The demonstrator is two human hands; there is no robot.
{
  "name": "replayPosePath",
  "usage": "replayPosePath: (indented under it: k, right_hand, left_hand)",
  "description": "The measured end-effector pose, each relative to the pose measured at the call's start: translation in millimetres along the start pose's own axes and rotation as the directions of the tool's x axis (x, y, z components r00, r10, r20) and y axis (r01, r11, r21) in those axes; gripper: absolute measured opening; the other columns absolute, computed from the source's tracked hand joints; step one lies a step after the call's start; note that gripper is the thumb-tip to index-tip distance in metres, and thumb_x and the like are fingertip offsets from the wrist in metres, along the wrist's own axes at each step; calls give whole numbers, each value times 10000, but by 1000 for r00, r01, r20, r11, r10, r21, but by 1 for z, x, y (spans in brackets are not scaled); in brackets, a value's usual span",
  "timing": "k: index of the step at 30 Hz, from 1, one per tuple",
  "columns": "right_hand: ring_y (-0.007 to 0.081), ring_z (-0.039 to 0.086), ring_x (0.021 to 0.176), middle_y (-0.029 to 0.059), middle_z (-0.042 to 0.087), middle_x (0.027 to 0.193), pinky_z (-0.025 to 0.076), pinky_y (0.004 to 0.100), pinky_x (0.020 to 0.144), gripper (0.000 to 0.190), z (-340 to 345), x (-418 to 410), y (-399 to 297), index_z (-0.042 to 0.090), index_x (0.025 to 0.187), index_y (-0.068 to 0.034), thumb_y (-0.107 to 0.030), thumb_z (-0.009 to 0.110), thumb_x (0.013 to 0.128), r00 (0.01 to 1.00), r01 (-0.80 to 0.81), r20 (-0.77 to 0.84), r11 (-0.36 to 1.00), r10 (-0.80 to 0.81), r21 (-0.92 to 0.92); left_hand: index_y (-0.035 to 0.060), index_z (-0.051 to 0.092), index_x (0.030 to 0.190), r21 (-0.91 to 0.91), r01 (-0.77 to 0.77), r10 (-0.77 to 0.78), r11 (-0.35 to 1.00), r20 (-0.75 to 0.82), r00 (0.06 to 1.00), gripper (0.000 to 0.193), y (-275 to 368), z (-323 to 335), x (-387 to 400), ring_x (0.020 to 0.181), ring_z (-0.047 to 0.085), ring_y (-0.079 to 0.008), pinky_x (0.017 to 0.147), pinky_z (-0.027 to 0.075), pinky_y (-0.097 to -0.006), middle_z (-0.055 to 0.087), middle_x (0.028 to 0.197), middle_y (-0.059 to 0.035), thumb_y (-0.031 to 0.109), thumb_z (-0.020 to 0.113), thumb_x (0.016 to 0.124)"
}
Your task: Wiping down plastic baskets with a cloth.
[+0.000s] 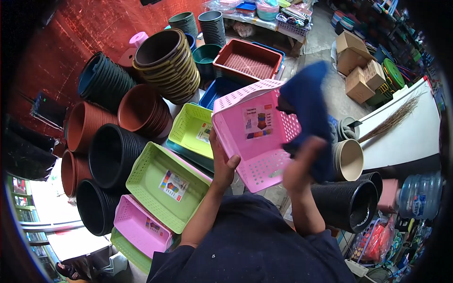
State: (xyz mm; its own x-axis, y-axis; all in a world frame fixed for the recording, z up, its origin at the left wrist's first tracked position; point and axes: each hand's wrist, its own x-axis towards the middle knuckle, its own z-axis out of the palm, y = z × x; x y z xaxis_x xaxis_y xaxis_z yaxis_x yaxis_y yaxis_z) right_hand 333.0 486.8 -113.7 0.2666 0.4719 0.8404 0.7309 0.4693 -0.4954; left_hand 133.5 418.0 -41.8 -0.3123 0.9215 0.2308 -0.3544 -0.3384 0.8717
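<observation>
My left hand (223, 164) grips the near-left rim of a pink perforated plastic basket (279, 168), thumb inside the edge. The basket is tilted so its inside faces me, and a printed label lies on its floor. In my right hand (302, 169) is a dark blue cloth (308, 95), blurred by motion, held over the basket's right side and hiding part of it. Left of my left hand are a lime-green basket (193, 123) and a larger green basket (152, 177), both labelled. Below them is a smaller pink basket (136, 221).
Stacked brown pots (166, 70), black pots (109, 155) and terracotta pots (86, 123) crowd the left. A red-brown tray (247, 60) lies beyond the pink basket. At right are a twig broom (393, 116), beige pots (348, 159), cardboard boxes (359, 83) and a water jug (421, 194).
</observation>
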Motion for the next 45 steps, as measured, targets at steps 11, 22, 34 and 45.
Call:
replayPosePath:
  k: [11, 22, 34, 45]
  right_hand:
    - [380, 302, 1558, 191, 419, 1629, 64, 549, 1291, 618, 13, 127, -156, 474, 1542, -4, -182, 627, 971, 734, 221, 581, 932, -353, 288]
    - [442, 216, 1573, 153, 366, 1668, 171, 588, 1267, 583, 10, 106, -178, 499, 1542, -58, -186, 606, 983, 645, 152, 650, 901, -402, 406]
    - [435, 243, 1565, 154, 386, 1656, 181, 582, 1272, 642, 24, 103, -173, 510, 1531, -61, -194, 645, 917, 625, 217, 646, 893, -438, 395]
    - [419, 292, 1551, 147, 427, 1631, 204, 574, 1270, 608, 29, 102, -174, 537, 1502, -49, -177, 649, 919, 612, 211, 663, 897, -432, 389]
  left_hand:
    - [80, 116, 1612, 120, -38, 45, 992, -57, 997, 1214, 2, -16, -5, 1419, 411, -321, 1180, 398, -476, 308, 1549, -185, 402, 901, 742]
    - [64, 16, 1631, 275, -68, 67, 959, 13, 998, 1174, -11, -26, 1, 1517, 315, -295, 1236, 306, -462, 247, 1642, -174, 593, 755, 888]
    - [70, 47, 1636, 66, 148, -148, 987, -11, 989, 1043, -18, -9, -3, 1522, 305, -281, 1232, 308, -450, 239, 1652, -157, 597, 651, 969]
    - [76, 66, 1637, -259, 148, -127, 954, 97, 987, 998, -36, -25, -13, 1521, 306, -266, 1229, 307, -436, 241, 1653, -156, 580, 634, 989]
